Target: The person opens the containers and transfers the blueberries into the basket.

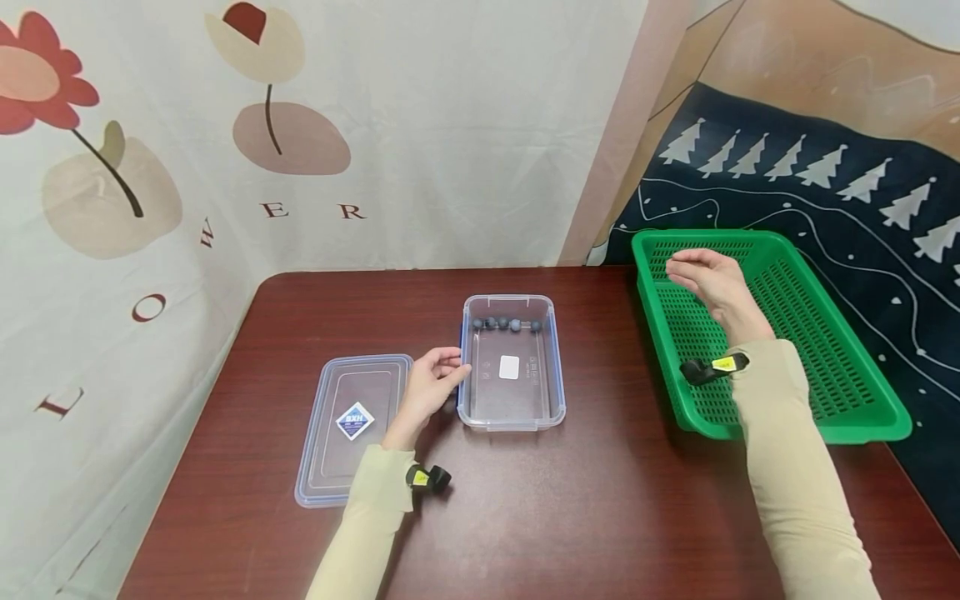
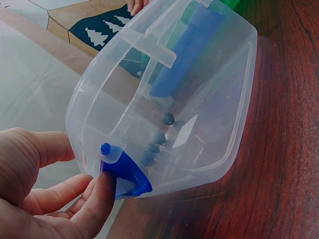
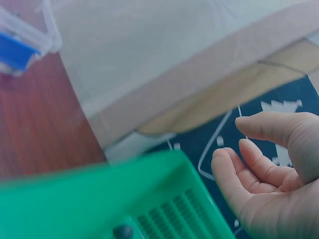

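A clear plastic box [image 1: 512, 408] stands without its lid on the table, blue latches on its sides. My left hand [image 1: 433, 381] holds its left side; in the left wrist view a fingertip presses the blue latch [image 2: 127, 174] and the thumb meets the rim. Several small dark-blue balls [image 1: 503, 323] lie in a row along the box's far end. Over the green basket [image 1: 862, 417] hovers my right hand [image 1: 712, 287], thumb and fingers apart, nothing between them. In the right wrist view a dark round ball [image 3: 122, 231] shows in the basket.
A clear lid [image 1: 330, 467] with a blue-edged label lies flat, left of the box and partly behind my left arm. The basket sits at the table's right side. A white flowered cloth [image 1: 450, 125] hangs behind the brown table [image 1: 525, 517].
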Available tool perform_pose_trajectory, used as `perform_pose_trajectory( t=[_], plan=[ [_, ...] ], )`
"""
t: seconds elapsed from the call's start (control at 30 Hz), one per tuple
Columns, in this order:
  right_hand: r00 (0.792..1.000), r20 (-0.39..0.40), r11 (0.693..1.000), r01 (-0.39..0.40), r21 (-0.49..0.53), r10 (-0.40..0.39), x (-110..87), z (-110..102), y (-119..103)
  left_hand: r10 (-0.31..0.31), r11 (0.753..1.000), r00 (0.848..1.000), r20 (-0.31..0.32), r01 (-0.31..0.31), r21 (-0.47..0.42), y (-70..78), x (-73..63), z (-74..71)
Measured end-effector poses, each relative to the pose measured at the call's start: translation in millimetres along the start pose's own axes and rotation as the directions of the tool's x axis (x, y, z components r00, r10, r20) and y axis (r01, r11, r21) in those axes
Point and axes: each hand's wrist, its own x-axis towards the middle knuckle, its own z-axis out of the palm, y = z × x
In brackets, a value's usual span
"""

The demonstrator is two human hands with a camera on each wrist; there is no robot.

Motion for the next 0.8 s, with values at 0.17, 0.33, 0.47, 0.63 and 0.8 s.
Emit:
perform_pose_trajectory(
  t=[0.17,0.33,0.47,0.63,0.8],
  plan=[
    [1.000,0.028,1.000,0.010,-0.027,-0.009,2.8,21.3,-3.2,0.001,1.000,1.000,-0.005,-0.001,0.007,0.7,-0.5,0.4],
    [1.000,0.028,0.991,-0.007,-0.133,0.010,6.1,43.5,-2.7,0.007,1.000,1.000,-0.005,-0.007,0.004,-0.2,0.1,0.5],
    [0.998,0.054,0.984,-0.018,-0.176,0.028,8.9,61.6,0.7,0.009,1.000,1.000,-0.002,-0.009,0.004,-1.1,0.3,0.2],
    [0.994,0.105,0.983,-0.001,-0.183,0.020,11.8,82.5,6.7,0.012,1.000,1.000,-0.003,-0.012,0.006,-1.7,0.6,0.3],
    [0.986,0.168,0.983,0.012,-0.184,0.019,14.4,101.8,14.3,0.013,1.000,1.000,-0.007,-0.013,0.014,-1.6,0.5,1.1]
  ],
)
